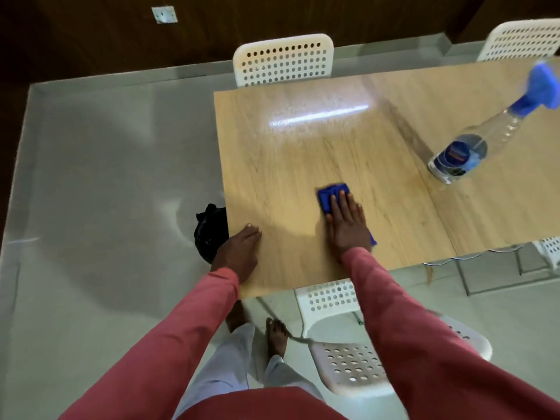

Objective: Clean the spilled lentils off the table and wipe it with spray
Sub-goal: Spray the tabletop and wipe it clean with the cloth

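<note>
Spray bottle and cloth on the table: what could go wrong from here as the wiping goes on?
1. The spray bottle stands upright on the table, to the right of the blue cloth. A wide stroke that way might knock it over.
2. The left hand rests at the table's near left corner, above a black bag on the floor. Leaning hard there might shift the table.

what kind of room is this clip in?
Likely a dining area or canteen: a long wood-look table with white perforated chairs on both sides, a plain grey floor and a dark wood-panelled wall. Could be a home or an office; nothing settles which.
</note>
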